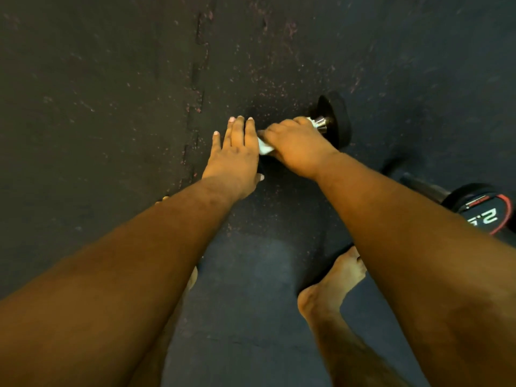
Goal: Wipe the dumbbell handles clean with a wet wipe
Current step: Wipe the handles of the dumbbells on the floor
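Note:
A black dumbbell (336, 118) lies on the dark rubber floor, its chrome handle (321, 124) showing only near the right head. My right hand (296, 143) is curled round the handle with a white wet wipe (264, 148) bunched under its fingers. My left hand (233, 155) lies flat with straight fingers over the dumbbell's left head, which is hidden beneath it.
A second black dumbbell (485, 210) with a red ring and a "2" marking lies at the right edge. My bare feet (335, 283) stand on the floor below the arms. A jigsaw seam (195, 107) between floor mats runs up the left of the hands.

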